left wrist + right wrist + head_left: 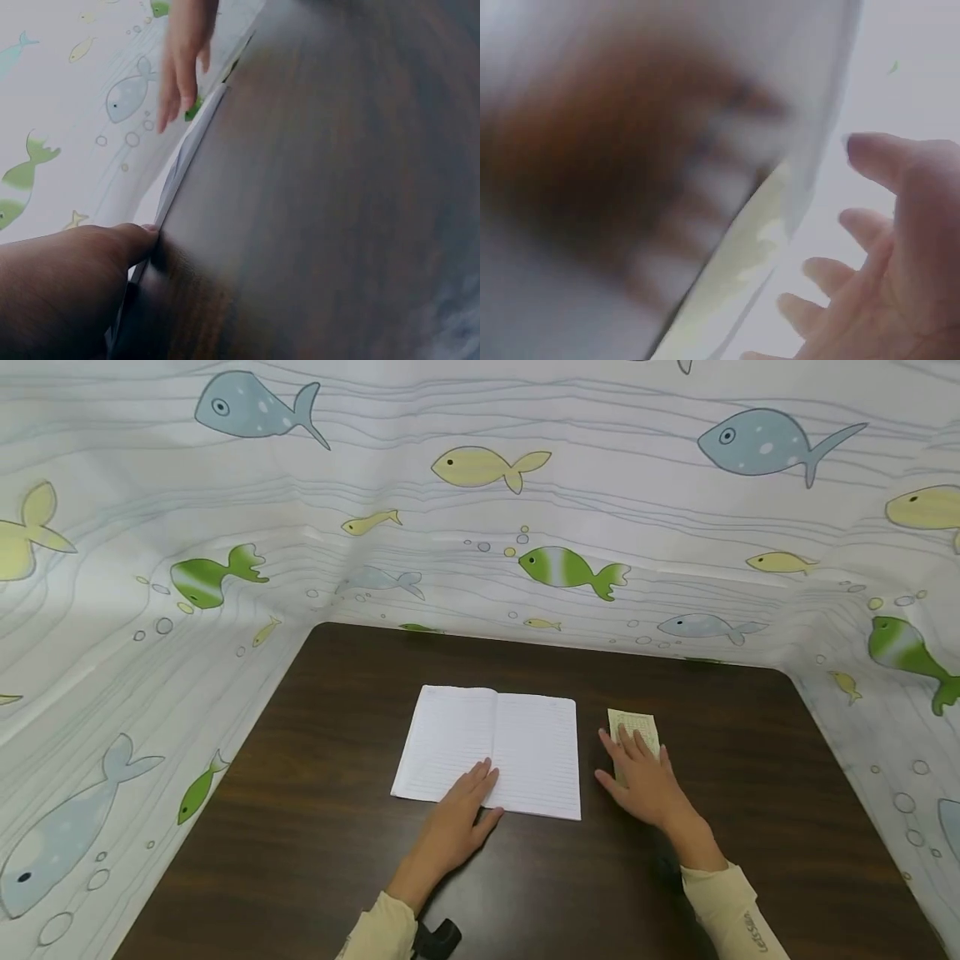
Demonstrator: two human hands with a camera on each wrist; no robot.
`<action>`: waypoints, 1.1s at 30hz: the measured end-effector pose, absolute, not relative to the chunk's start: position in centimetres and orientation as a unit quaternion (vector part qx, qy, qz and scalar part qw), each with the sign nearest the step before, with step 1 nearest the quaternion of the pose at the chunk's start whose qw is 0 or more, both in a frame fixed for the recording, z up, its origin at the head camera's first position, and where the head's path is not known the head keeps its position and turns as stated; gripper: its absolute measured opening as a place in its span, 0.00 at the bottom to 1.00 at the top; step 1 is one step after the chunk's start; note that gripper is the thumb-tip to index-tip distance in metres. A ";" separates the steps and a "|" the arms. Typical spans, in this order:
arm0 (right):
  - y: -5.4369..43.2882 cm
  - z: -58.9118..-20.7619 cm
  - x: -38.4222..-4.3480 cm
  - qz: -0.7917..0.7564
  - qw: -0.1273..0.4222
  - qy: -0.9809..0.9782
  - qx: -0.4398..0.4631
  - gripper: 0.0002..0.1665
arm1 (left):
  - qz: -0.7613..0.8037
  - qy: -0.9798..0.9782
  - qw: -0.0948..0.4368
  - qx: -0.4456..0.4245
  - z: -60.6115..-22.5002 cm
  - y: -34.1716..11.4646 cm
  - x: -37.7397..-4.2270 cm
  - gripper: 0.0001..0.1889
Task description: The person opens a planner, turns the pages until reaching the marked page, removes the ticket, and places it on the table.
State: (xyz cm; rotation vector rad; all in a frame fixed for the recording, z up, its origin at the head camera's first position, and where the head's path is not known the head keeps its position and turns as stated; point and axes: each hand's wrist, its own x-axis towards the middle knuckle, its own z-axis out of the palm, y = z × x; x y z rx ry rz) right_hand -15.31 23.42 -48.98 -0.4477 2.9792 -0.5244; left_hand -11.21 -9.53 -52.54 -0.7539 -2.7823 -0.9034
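An open lined notebook [536, 743] lies flat with blank pages up. My left hand [459, 822] rests on its lower edge near the middle fold, fingers straight, thumb out to the side. In the left wrist view the left thumb lies along the edge of the notebook [184, 165]. To the notebook's right is a small pale-yellow paper [636, 719] with fine print or a grid on it. Spread over that paper is my right hand [643, 781], covering its lower part. The right wrist view shows the fingers of the right hand [900, 262] apart, beside the yellow paper [739, 255].
Both things lie on a dark brown wooden table [300, 860] with a glossy top. White cloth [465, 410] printed with fish surrounds the table's back and sides. A black device [437, 937] is at the left wrist.
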 end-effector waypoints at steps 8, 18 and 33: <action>18.2 -48.8 -11.9 -0.199 0.034 0.949 -0.241 0.36 | -0.301 -0.923 0.083 -0.224 -51.9 -9.0 -11.8 0.30; 16.6 -49.9 -11.3 -0.173 0.013 0.948 -0.265 0.39 | -0.467 -0.880 0.022 0.087 -47.1 -14.7 -13.6 0.35; 16.2 -49.7 -11.0 -0.189 0.047 0.953 -0.230 0.47 | -0.524 -0.850 -0.053 -0.010 -42.1 -13.6 -14.0 0.36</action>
